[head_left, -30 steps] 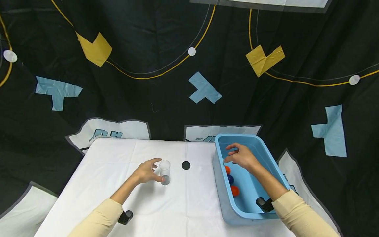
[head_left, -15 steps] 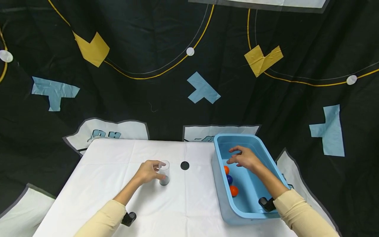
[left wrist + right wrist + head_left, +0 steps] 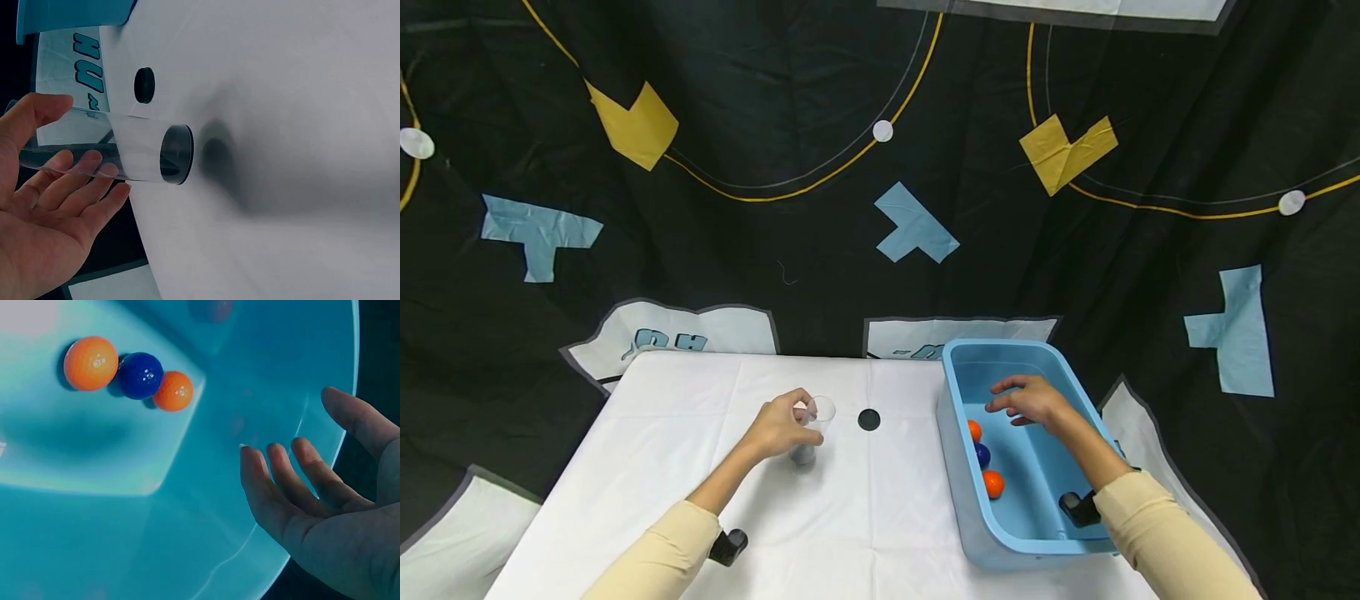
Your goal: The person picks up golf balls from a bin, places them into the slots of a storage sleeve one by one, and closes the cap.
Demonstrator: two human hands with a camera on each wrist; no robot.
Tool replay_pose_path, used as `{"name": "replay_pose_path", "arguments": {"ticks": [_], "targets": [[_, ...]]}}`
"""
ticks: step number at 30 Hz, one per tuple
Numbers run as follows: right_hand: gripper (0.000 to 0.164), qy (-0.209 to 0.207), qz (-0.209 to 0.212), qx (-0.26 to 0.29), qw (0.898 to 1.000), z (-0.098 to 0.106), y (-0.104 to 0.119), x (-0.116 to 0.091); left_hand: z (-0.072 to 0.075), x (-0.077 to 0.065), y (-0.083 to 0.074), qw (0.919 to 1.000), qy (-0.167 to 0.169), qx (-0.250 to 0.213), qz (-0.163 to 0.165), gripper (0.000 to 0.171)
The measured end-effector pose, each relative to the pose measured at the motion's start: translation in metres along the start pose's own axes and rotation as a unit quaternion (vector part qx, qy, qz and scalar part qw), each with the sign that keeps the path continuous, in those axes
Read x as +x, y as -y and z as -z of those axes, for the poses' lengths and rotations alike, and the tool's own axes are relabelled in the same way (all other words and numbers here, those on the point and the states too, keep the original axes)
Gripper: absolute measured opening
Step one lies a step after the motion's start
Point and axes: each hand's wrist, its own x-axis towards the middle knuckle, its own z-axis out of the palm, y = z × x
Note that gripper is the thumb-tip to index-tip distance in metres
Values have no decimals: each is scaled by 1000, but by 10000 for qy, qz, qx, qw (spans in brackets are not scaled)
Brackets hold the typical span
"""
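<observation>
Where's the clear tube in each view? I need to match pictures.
Head: the clear tube is left of centre, in the left hand.
Left wrist: left half, dark base toward the middle.
Right wrist: not in it.
Shared landmark: the blue bin, right in head, top left in left wrist, filling most of right wrist.

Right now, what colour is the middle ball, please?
The middle ball is blue, clearest in right-wrist view.

Lab-type test space: black cloth [image 3: 790, 275] fills upper frame; yellow tape [image 3: 638, 132], upper left, and blue tape [image 3: 917, 223], upper centre, mark it; white-covered table [image 3: 880, 508] stands lower centre.
</observation>
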Motion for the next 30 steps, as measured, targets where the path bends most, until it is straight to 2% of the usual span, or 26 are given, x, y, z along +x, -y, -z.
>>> {"name": "replay_pose_path", "arguments": {"ticks": [6,13,16,19,25,30], "targets": [[51,193,-301,13,9994,3,-8,10,2,2,-7,10000,-24,-7,-91,41],[36,643,-921,256,9933,10,-22,23,7,4,-15,9996,28,47,-277,40],[33,714,-1109,370,9906,9,-30,27,7,4,-18,9995,-21,80,-303,40],[31,859,-1312,469,9865,7,-39,32,6,5,-22,9992,-136,66,-358,41],[28,1269,-1907,649,9712,-1,-55,40,5,7,-26,9979,-454,104,-448,42],[31,1409,-2149,471,9653,-7,-66,42,3,7,-30,9978,-475,157,-433,42]]}}
